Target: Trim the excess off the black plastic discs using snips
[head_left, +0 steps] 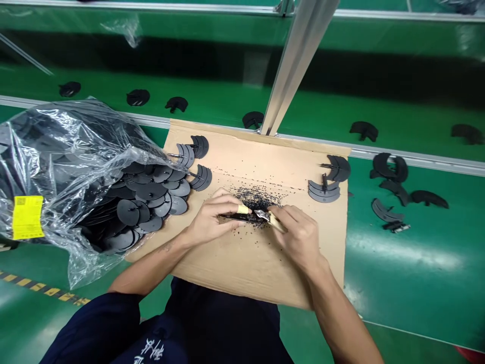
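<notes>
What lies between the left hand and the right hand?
Head view: a narrow black plastic part and a small metal blade, over scattered black shavings.

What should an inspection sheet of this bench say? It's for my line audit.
surface: cardboard sheet on a green bench.
job's things: black plastic discs in a transparent plastic bag with a yellow label; black plastic parts lying on the cardboard.
clutter: black crumbs scattered over the cardboard.
grippers: left hand, one finger taped, holds a black piece; right hand holds a small metal-tipped tool against it.
cables: nothing seen.
surroundings: more black parts beyond an aluminium rail; yellow-and-black tape.
</notes>
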A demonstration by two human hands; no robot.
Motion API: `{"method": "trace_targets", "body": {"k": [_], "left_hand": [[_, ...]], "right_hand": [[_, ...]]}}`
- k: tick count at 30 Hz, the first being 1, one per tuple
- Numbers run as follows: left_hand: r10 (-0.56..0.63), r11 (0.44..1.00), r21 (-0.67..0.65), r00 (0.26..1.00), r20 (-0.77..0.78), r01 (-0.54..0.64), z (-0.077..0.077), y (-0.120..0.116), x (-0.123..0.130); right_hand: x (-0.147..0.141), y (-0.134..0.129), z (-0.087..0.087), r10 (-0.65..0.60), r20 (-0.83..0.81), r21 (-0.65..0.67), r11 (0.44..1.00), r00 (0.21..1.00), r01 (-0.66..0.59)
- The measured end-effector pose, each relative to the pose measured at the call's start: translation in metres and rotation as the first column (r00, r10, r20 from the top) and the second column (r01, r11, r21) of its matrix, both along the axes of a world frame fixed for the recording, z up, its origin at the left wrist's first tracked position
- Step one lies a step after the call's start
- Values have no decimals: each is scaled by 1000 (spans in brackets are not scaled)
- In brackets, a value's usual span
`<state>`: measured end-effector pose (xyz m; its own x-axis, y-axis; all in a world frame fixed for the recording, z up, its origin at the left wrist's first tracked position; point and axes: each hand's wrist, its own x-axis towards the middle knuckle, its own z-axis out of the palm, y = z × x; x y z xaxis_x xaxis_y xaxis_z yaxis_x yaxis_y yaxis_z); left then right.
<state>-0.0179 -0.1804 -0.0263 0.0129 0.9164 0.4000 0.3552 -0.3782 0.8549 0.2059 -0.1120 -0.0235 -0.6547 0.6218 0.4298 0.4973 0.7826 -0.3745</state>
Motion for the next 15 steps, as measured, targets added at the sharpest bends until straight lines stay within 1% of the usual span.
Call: {"method": "trace_targets", "body": {"k": [1,3,5,6,8,9,11,12,13,14,15], "left_hand": [[-3,1000,-5,1000,-9,3,1,0,0],[-30,999,-43,999,-12,30,2,0,1],[-41,996,-82,999,-16,40,2,0,3],[-26,995,-94,1000,-15,25,2,0,3],[39,993,-110,999,13,-38,1,1,3],[75,990,-124,996,46,-69,0,1,2],[118,983,-158,983,140,-96,-1,1,2],[116,982,-169,974,195,-83,-1,1,2],[97,983,-174,964,248,-54,-1,1,2],[66,984,-175,954,291,-15,-2,0,3],[31,985,-171,950,311,24,-2,-1,4]], "right_hand": [[0,1,0,-25,23,34,999,999,24],[-1,1,-1,-40,71,84,996,997,34],[-3,-1,-2,-21,88,63,998,996,15],[-4,-1,-2,-16,72,25,1000,997,14],[-5,-2,-2,-24,-10,-104,994,1000,23],[-5,-2,-1,-34,-69,-188,982,997,20],[-6,-2,1,-41,-194,-362,932,980,-33],[-7,-2,2,-35,-250,-426,901,968,-78],[-9,-3,3,-25,-299,-464,877,954,-122],[-10,-4,4,-13,-337,-474,866,941,-159],[-11,-6,4,3,-363,-458,870,932,-181]]}}
